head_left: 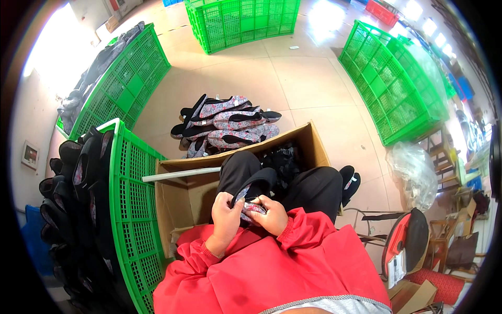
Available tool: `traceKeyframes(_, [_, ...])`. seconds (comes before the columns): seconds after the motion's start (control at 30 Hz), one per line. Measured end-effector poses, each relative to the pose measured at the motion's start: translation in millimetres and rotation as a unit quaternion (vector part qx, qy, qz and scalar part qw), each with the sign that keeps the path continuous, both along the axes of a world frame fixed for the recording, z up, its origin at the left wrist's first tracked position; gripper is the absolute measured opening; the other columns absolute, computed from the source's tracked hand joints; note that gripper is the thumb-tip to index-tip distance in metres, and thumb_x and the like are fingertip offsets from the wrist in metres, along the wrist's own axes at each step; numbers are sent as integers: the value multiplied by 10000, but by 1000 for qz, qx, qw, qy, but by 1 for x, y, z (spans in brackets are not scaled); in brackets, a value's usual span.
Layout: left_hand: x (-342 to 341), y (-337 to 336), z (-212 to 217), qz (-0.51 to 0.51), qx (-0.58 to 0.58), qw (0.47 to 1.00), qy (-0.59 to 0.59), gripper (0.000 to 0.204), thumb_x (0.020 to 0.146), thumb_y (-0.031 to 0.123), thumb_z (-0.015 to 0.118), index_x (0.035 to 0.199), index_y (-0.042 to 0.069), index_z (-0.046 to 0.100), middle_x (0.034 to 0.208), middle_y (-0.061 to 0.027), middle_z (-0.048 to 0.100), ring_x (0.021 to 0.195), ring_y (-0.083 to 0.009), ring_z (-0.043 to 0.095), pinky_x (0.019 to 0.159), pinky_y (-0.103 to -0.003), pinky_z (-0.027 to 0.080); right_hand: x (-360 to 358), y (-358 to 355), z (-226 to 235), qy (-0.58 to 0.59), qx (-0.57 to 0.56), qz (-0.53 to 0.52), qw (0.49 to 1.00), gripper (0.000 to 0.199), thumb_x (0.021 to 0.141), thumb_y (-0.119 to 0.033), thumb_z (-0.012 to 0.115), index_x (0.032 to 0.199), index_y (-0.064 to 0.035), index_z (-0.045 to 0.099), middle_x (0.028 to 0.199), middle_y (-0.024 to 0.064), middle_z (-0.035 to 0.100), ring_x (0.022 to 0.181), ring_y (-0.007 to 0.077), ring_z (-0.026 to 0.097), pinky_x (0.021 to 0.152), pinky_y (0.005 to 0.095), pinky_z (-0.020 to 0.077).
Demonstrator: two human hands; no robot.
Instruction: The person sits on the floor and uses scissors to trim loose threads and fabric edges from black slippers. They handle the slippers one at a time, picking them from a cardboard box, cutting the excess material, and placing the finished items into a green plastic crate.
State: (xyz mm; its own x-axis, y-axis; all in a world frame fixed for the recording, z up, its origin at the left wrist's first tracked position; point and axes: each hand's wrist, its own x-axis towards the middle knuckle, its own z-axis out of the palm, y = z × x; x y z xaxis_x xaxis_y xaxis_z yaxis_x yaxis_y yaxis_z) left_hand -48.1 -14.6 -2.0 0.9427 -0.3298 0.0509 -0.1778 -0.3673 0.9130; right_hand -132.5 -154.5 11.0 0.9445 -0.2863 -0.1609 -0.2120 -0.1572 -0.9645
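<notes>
I sit with a black floral-lined shoe (254, 189) in my lap, held by both hands. My left hand (226, 215) grips its left side near the opening. My right hand (271, 213) closes over the toe end with the patterned fabric. Both sleeves are red (314, 230). My black-trousered knees (308, 183) rest against an open cardboard box (180, 201) in front of me.
A pile of floral shoes (227, 125) lies on the tiled floor beyond the box. A green plastic crate (130, 209) full of black shoes stands at my left. More green crates (392, 89) stand around. A white tube (180, 174) crosses the box. A clear plastic bag (413, 170) and red spool (402, 243) sit right.
</notes>
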Motion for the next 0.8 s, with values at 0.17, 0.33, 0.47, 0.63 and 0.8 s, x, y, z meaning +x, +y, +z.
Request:
traceKeyframes(0.17, [2,-6,29,-29,75,983,-164,206,807,47,681,733,12,492,742,-136,473,625,-325,498,567,-405,413,17,-2,8,16,10,1,1000,243,806,-172,744,922,-6,611,778,128,676,663,192,661,627,308,509])
traceKeyframes(0.33, [3,-4,41,-88,129,963,-219,176,827,53,652,735,16,506,776,-149,506,666,-374,525,585,-448,425,27,-2,-3,-14,-46,-3,999,266,812,-246,735,898,-33,602,799,180,671,745,313,675,651,371,502])
traceKeyframes(0.47, [13,-4,37,-79,157,953,-247,158,822,74,660,764,15,525,789,-148,518,702,-366,547,608,-436,445,48,0,-10,-9,-29,-25,999,255,787,-214,753,888,-29,610,791,151,670,711,245,658,663,347,499])
traceKeyframes(0.63, [28,-5,29,-56,135,965,-219,154,842,50,663,958,9,570,838,-120,558,709,-262,589,629,-366,475,81,-17,-32,-5,221,-58,974,188,768,-93,765,876,-15,632,792,60,669,704,136,617,670,294,499])
traceKeyframes(0.8, [24,5,10,-13,6,999,38,309,863,89,695,1085,-16,508,902,-59,583,780,-113,574,696,-263,501,96,-22,-28,20,317,-56,946,156,799,-60,744,874,5,623,795,79,669,692,153,638,646,286,512])
